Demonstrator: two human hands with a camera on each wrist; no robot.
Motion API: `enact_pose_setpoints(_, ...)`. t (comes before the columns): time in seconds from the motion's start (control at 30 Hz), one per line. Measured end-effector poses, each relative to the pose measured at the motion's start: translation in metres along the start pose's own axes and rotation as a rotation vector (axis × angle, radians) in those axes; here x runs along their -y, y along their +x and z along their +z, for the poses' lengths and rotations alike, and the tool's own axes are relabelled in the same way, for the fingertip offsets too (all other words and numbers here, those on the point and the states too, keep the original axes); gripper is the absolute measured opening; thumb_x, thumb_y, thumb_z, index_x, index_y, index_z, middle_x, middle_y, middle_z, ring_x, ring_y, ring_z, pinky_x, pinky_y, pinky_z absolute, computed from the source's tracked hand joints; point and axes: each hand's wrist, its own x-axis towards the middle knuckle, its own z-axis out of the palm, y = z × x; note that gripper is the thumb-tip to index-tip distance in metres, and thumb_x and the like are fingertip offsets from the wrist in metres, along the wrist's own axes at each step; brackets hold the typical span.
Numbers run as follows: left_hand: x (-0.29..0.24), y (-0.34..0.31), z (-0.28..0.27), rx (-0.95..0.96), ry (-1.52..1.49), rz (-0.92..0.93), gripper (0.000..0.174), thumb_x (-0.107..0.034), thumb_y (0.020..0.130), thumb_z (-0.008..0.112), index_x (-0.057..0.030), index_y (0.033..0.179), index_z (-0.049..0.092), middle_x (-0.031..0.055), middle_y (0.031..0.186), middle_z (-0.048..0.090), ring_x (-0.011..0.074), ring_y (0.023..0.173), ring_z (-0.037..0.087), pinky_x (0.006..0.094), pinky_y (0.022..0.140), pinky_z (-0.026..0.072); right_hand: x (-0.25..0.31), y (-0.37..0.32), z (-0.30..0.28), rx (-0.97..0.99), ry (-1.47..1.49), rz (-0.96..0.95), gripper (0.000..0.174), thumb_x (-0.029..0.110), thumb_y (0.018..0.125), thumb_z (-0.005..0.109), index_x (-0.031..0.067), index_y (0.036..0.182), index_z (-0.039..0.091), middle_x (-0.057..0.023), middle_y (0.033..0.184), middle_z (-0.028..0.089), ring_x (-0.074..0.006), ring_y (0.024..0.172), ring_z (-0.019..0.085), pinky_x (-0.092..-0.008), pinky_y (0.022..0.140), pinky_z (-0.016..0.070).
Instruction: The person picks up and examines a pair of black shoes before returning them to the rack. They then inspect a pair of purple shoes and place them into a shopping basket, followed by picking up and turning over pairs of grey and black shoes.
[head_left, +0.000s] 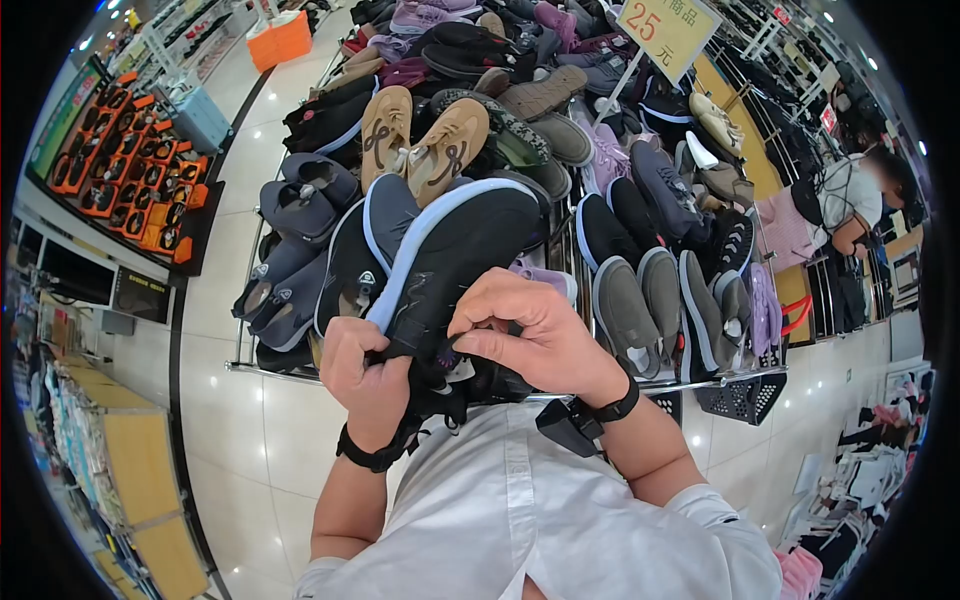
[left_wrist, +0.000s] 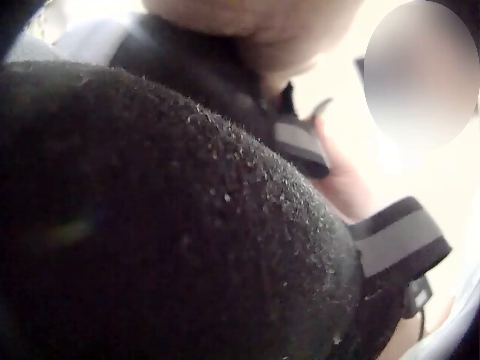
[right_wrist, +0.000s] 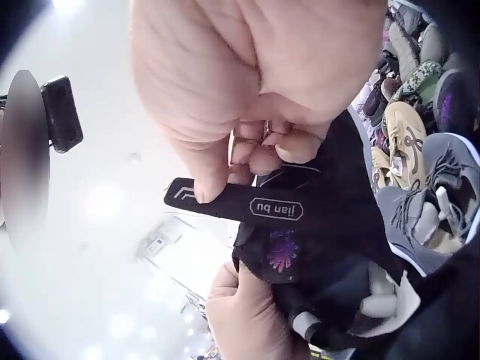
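Note:
A black shoe (head_left: 465,235) with a pale blue sole edge is held up over the pile. My left hand (head_left: 365,380) grips its near part, fingers curled round it. My right hand (head_left: 535,335) pinches the end of a black strap (right_wrist: 259,208) lettered "jian bu" between thumb and fingers. Beneath the strap in the right wrist view are a purple flower mark (right_wrist: 282,251) and white stuffing (right_wrist: 381,292) in the shoe opening. Dark fuzzy material (left_wrist: 172,210) and a strap loop (left_wrist: 401,240) fill much of the left wrist view.
Piled shoes, including a tan pair (head_left: 448,145) and grey slip-ons (head_left: 625,305), cover the rack (head_left: 700,380) ahead. A price sign (head_left: 668,35) stands at its back right. Black baskets (head_left: 742,398) are below right, and a person (head_left: 850,200) stands beyond at the right.

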Motion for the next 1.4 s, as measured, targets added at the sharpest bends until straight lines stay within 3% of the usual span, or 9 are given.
enact_pose_setpoints(0.23,-0.003,-0.001,-0.003,0.012,0.079,0.133,0.032,0.014,0.053,0.064,-0.0042,0.074,0.048,0.0089,0.075,0.052,0.0269,0.068,0.052,0.0347,0.063,0.0451,0.005,0.003,0.007,-0.028,0.006,0.091,0.01,0.008,0.093,0.072,0.0011,0.1,0.069,-0.0034,0.087,0.059,-0.0147,0.081,0.052,-0.0287,0.068,0.0424)
enact_pose_setpoints(0.3,-0.002,-0.003,-0.004,0.048,0.116,0.165,0.037,0.008,0.051,0.078,-0.0063,0.073,0.053,0.008,0.074,0.056,0.0286,0.069,0.056,0.0396,0.062,0.0471,0.004,0.002,0.009,-0.03,0.029,0.134,0.01,0.008,0.093,0.072,0.0007,0.1,0.068,-0.0038,0.086,0.057,-0.0146,0.079,0.052,-0.0289,0.068,0.0427)
enact_pose_setpoints(0.57,0.003,0.0,-0.004,0.052,0.072,0.236,0.037,0.008,0.052,0.08,-0.0059,0.074,0.054,0.0078,0.073,0.055,0.0284,0.066,0.055,0.0382,0.059,0.0452,0.003,0.007,0.013,-0.027,0.035,0.222,0.011,0.008,0.093,0.072,0.0001,0.099,0.068,-0.006,0.088,0.057,-0.0178,0.077,0.053,-0.0312,0.072,0.0446)
enact_pose_setpoints(0.67,0.004,0.002,-0.002,0.057,0.068,0.255,0.038,0.007,0.051,0.082,-0.006,0.074,0.054,0.0075,0.072,0.055,0.0277,0.066,0.054,0.0376,0.058,0.044,0.006,0.011,0.015,0.0,-0.263,-0.022,0.011,0.006,0.09,0.072,0.001,0.099,0.07,-0.0079,0.09,0.059,-0.0245,0.083,0.054,-0.0354,0.077,0.0453)
enact_pose_setpoints(0.73,0.004,0.002,-0.002,0.056,0.07,0.259,0.039,0.006,0.051,0.083,-0.0061,0.073,0.054,0.0073,0.072,0.055,0.0274,0.066,0.055,0.0374,0.057,0.0434,0.01,0.013,0.02,-0.047,-0.338,-0.021,0.011,0.005,0.087,0.072,0.0025,0.097,0.071,-0.0089,0.091,0.061,-0.0295,0.088,0.053,-0.0387,0.081,0.0448)
enact_pose_setpoints(1.0,0.008,0.002,0.001,0.086,0.096,0.323,0.039,0.005,0.05,0.084,-0.0059,0.073,0.054,0.007,0.071,0.055,0.027,0.064,0.054,0.0371,0.056,0.0445,0.008,0.017,0.025,-0.102,-0.38,0.128,0.009,0.006,0.083,0.074,0.0039,0.089,0.068,-0.0081,0.084,0.06,-0.0284,0.086,0.055,-0.0396,0.078,0.0461)
enact_pose_setpoints(1.17,0.009,0.002,0.003,0.081,0.103,0.311,0.037,0.006,0.052,0.083,-0.0054,0.072,0.053,0.0074,0.071,0.055,0.0268,0.065,0.054,0.0367,0.055,0.0437,0.004,0.02,0.035,-0.076,-0.472,0.158,0.007,0.008,0.082,0.071,0.0063,0.089,0.071,-0.0078,0.086,0.061,-0.0275,0.087,0.057,-0.0401,0.076,0.0483)
enact_pose_setpoints(1.33,0.015,-0.002,0.006,0.059,0.105,0.253,0.036,0.009,0.054,0.08,-0.0056,0.071,0.052,0.0082,0.071,0.055,0.0282,0.064,0.053,0.0375,0.055,0.0424,-0.007,0.023,0.042,-0.046,-0.66,0.007,0.015,0.009,0.086,0.065,0.0066,0.097,0.074,-0.0093,0.094,0.058,-0.0292,0.09,0.055,-0.0406,0.08,0.0485)
enact_pose_setpoints(1.4,0.016,-0.004,0.003,0.034,0.129,0.077,0.03,0.013,0.062,0.072,-0.0036,0.075,0.05,0.0088,0.073,0.053,0.0249,0.062,0.049,0.0326,0.056,0.0397,-0.014,0.022,0.039,-0.035,-0.579,-0.078,0.022,0.008,0.088,0.065,0.002,0.108,0.07,-0.0135,0.102,0.056,-0.0324,0.094,0.054,-0.042,0.087,0.0471)
